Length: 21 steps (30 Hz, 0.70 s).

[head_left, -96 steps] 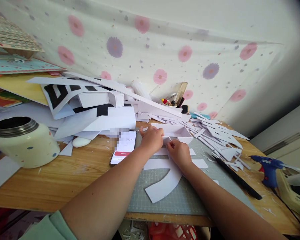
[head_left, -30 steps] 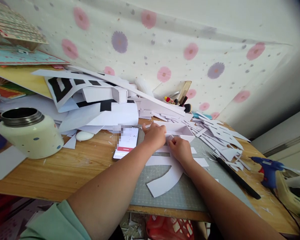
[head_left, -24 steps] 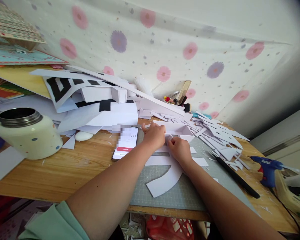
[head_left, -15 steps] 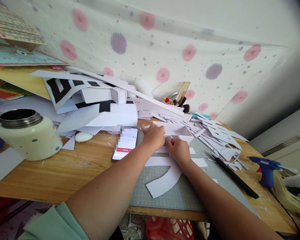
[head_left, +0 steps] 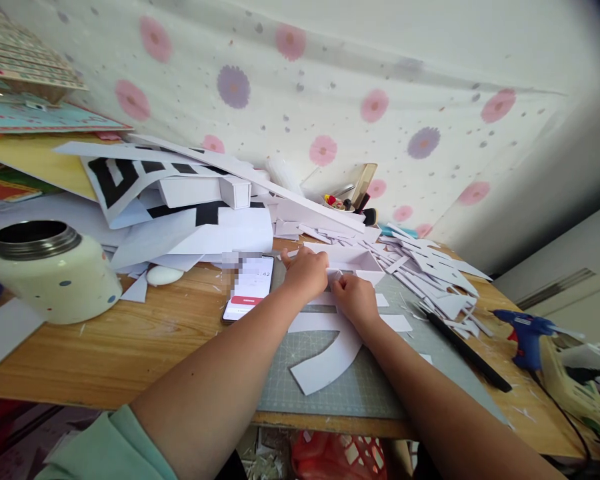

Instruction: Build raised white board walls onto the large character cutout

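A shallow white foam board box (head_left: 353,257) with upright walls stands on the grey cutting mat (head_left: 286,395). My left hand (head_left: 307,273) is closed on its left end, fingers curled over the wall. Beside it my right hand (head_left: 355,297) is pinched at the near wall, where a small bit of white board shows at the fingertips. What lies inside both grips is mostly hidden. Under my right wrist lies a flat cut-out letter shape (head_left: 325,367) of white board, with a curved tail and straight bars.
A phone (head_left: 250,287) lies left of the mat, near a cream jar (head_left: 53,277). Paper sheets and board strips (head_left: 240,233) pile up behind. Rightward are white offcuts (head_left: 435,267), a black cutter knife (head_left: 467,350) and a blue glue gun (head_left: 525,333).
The whole view has shifted slightly, so things sit a little further left. Both hands keep the same hold on the box.
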Tool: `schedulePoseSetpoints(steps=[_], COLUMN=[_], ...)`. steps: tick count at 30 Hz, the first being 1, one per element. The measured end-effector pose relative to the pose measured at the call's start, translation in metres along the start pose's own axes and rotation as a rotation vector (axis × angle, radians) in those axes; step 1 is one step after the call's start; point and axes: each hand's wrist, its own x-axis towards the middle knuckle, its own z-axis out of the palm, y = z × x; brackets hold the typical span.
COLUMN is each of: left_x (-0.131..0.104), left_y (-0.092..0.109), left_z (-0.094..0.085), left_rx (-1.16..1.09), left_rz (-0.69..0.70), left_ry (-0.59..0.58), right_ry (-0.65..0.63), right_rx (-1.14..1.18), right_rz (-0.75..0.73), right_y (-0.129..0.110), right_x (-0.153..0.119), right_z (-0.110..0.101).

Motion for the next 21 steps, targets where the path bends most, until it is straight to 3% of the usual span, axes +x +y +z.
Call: schedulePoseSetpoints(steps=[10,14,21], left_x=[-0.002,-0.003,-0.005], left_y=[-0.001,-0.001,0.002], left_z=[0.001,-0.002,-0.006], left_rx=[-0.005,-0.004,-0.011], left_rz=[0.012,0.018,0.019], left_ry=[0.037,0.046,0.076], right_ry=[-0.009,-0.038,0.054], right_rx=[0.068,0.166,0.318], right_rz=[-0.018,-0.030,0.088], right_y=[0.000,0.003,0.047], right_x=[-0.002,-0.006,-0.007], right_z=[0.000,-0.011,-0.048])
